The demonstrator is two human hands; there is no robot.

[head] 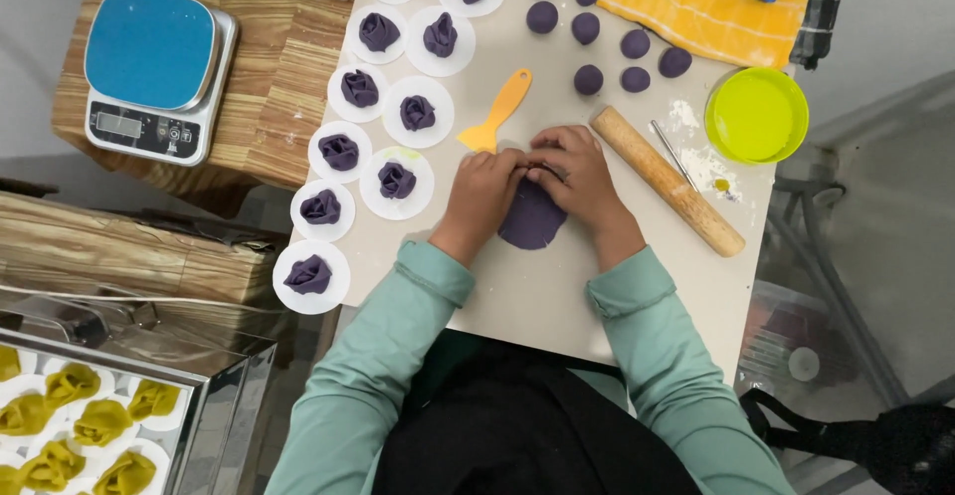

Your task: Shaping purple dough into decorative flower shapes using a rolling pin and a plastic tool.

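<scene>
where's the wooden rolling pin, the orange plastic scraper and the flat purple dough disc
wooden rolling pin (668, 180), head view, middle of the barrel
orange plastic scraper (496, 111), head view, on the handle near the blade
flat purple dough disc (531, 220), head view, bare lower half below the hands

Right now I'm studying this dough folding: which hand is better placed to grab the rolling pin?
Right hand, probably: the rolling pin lies just beside it, while the left hand sits across the purple dough disc.

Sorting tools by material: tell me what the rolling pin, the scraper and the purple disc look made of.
Rolling pin: seemingly wood, matte tan with grain.
Scraper: likely plastic, smooth uniform orange.
Purple disc: soft dough, matte, folded under both hands.
</scene>
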